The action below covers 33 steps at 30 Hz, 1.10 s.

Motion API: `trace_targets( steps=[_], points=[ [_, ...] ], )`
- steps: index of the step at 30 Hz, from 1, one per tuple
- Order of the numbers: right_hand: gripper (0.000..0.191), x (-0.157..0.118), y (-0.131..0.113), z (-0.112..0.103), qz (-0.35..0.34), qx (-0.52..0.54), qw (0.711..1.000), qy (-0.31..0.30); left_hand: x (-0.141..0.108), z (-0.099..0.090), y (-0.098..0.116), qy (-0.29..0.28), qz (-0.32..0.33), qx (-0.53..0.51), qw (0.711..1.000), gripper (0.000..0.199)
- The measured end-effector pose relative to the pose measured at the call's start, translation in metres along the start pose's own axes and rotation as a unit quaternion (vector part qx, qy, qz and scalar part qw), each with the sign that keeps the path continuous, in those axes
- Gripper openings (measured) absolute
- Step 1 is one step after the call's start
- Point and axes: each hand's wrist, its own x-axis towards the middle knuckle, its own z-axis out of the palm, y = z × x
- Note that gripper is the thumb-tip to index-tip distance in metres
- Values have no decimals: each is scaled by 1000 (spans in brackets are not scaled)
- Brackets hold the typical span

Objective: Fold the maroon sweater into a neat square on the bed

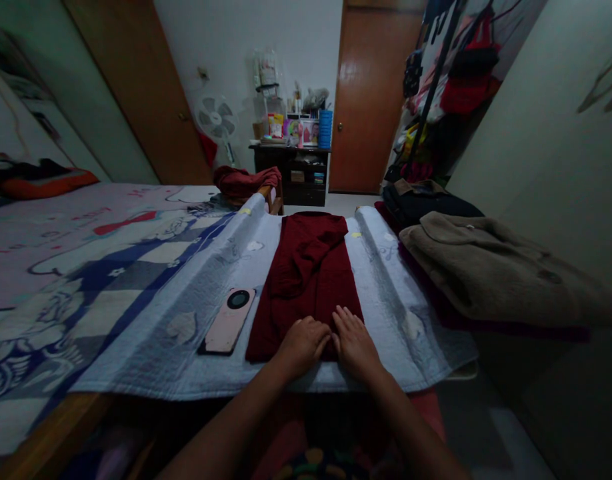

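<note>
A dark red shirt (311, 273) lies folded lengthwise on a light blue quilted cloth (186, 360), with what looks like a sleeve bunched across its middle. At the shirt's near end, my left hand (305, 343) has its fingers bent and drawn together on the fabric. My right hand (355, 341) rests beside it, fingers stretched out over the shirt. The two thumbs almost meet. Left of the shirt is a pale pink phone (229, 323), its round dark camera facing up.
Folded clothes, a brown fleece garment (496, 267) uppermost at the front, are stacked on the right. A bed with a patterned blanket (116, 267) adjoins on the left. Behind stand a dark cabinet (291, 175), a white fan (217, 119) and a wooden door (369, 100).
</note>
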Motion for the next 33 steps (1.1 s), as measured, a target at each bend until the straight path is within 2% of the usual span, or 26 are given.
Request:
trace_targets(
  steps=[6,9,11,13,16,19,21,23,25,27,29,31,33],
  points=[
    [51,-6,0,-3,6,-17,999,-29,24,-5,7,-43,-82,50,994,27],
    [52,-10,2,-2,1,-12,1000,-21,33,-4,9,-10,-67,86,994,24],
    [51,-16,5,0,-8,-1,1000,-16,34,1,6,36,-45,97,994,25],
    [50,-23,10,1,-21,21,999,-16,34,10,0,58,-26,94,994,33],
    [46,-31,19,-6,-31,71,997,-25,32,25,-10,41,-32,81,995,47],
    [37,-26,24,-26,-25,127,990,-61,31,33,-16,20,-51,74,996,56],
    [29,-13,25,-41,-11,145,985,-91,32,34,-16,10,-49,70,996,59],
    [32,9,26,-50,12,121,987,-108,32,34,-16,3,-52,63,997,62],
    [32,37,27,-50,17,101,993,-66,32,32,-15,1,-60,55,997,65],
    [38,67,30,-40,1,88,996,7,32,32,-15,3,-60,48,997,66],
    [43,95,33,-25,-21,58,997,39,31,31,-15,5,-56,43,998,65],
    [47,118,37,-9,-23,24,999,32,30,32,-15,6,-56,40,998,63],
    [48,133,41,3,-7,-1,1000,-1,30,32,-15,9,-60,39,997,60]
  ],
)
